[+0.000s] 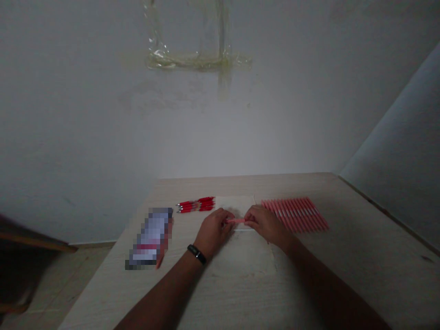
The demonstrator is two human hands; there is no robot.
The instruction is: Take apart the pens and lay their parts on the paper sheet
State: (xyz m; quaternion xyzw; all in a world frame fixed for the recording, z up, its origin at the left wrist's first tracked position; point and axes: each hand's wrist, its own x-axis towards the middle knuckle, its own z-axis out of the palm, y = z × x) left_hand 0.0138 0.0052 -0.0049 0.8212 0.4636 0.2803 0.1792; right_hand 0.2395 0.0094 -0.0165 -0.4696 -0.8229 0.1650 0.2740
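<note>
A thin pinkish-red pen-like stick (237, 221) lies level between my two hands. My left hand (216, 227), with a black band at the wrist, pinches its left end. At the other end my right hand (263, 222) grips it with closed fingertips. A pale sheet (252, 261) is under both hands on the table. Just right of my right hand is a neat row of several similar pinkish-red sticks (295, 214), laid side by side. Several bright red pens (195, 205) with silver tips lie beyond my left hand, their tips pointing left.
The light wooden table (185, 293) stands against a wall (223, 146) with yellowed tape on it. At the left lies a blurred-out, phone-shaped item (149, 238), with a reddish strip (165, 245) along its right side. Dark furniture (24, 261) stands at lower left.
</note>
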